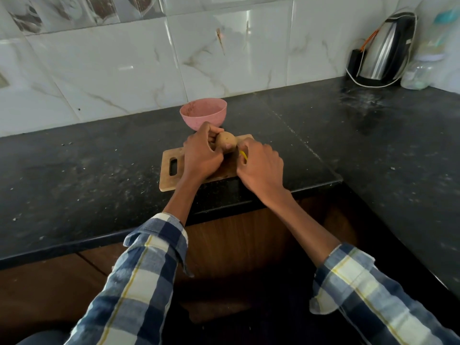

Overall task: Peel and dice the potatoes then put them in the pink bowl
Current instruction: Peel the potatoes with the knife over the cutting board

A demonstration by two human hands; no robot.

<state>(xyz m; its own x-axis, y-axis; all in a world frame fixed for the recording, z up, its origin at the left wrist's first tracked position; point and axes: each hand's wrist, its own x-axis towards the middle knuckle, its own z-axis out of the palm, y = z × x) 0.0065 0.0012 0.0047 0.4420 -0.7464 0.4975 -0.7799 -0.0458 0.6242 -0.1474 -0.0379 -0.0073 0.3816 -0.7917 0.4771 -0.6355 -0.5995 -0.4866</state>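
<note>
**Potato held over the board, peeling about to start**

The left hand [202, 155] curled round an unpeeled potato [226, 141], thumb and fingers pinching it from the near side and holding it just above the far part of the wooden cutting board [171, 178]. The right hand [261, 168] was closed round a yellow-handled tool [244, 155], most likely a peeler, though only a sliver of the handle showed and its blade was hidden behind the potato. The pink bowl [203, 113] stood on the dark desk [74, 170] just behind the board, and looked to hold nothing yet. The potato's skin seemed whole, so the task was judged to be at its very beginning.

To peel well from here, the left hand would do best to grip the potato by its ends, leaving a long flank bare to the blade, and to turn it a little after each stroke. Strokes should run away from the holding fingers, light enough to lift only skin. Working low over the board would let peelings drop there rather than onto the desk. A smooth, rounded potato can twist in the grip, so a firm hold mattered.

An electric kettle [383, 48] stood at the far right corner, well apart.
</note>
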